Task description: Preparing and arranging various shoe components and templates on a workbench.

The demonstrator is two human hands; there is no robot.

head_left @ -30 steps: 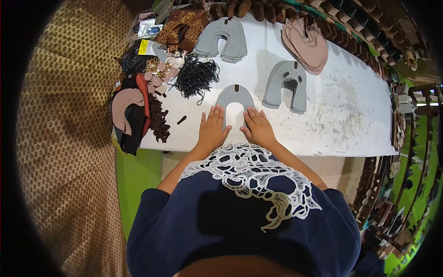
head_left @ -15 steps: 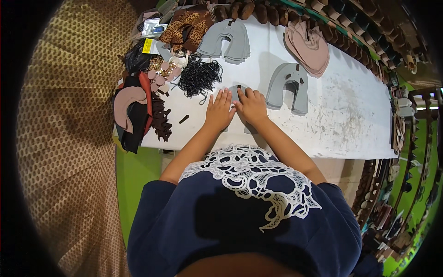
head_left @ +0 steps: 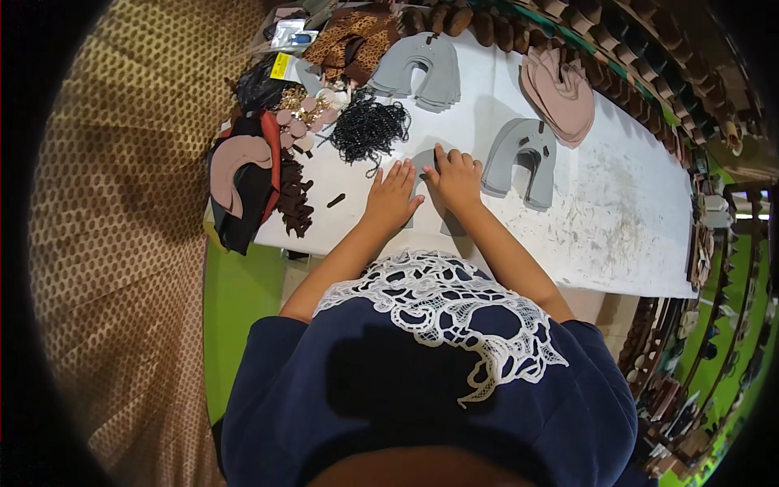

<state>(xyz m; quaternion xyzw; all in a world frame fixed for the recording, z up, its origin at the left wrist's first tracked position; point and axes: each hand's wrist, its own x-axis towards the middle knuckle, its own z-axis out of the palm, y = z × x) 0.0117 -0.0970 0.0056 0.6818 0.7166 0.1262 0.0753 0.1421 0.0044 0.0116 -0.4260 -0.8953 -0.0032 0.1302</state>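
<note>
A grey U-shaped piece of sheet material (head_left: 422, 161) lies flat on the white-covered table, partly hidden under both hands. My left hand (head_left: 393, 197) rests flat on its left side, fingers stretched out and thumb apart. My right hand (head_left: 456, 180) lies on its right side with fingers spread, the index fingertip near the top of the curve. Just right of my right hand is a stack of grey U-shaped pieces (head_left: 501, 154) with small dark brown tabs on top. A lone dark brown strip (head_left: 336, 200) lies left of my left hand.
Beyond my hands lie black bead strands (head_left: 367, 128), another grey stack (head_left: 419, 66) and pink cut pieces (head_left: 558, 96). At the left are a heap of brown strips (head_left: 294, 201), pink discs (head_left: 298, 128) and a pink curved piece (head_left: 235, 166). Shoe-like forms (head_left: 487, 31) line the far edge.
The view has shifted slightly, so the table's things appear farther right. Both hands stay on the grey piece, and my right thumb and fingers sit a little farther from my left hand.
</note>
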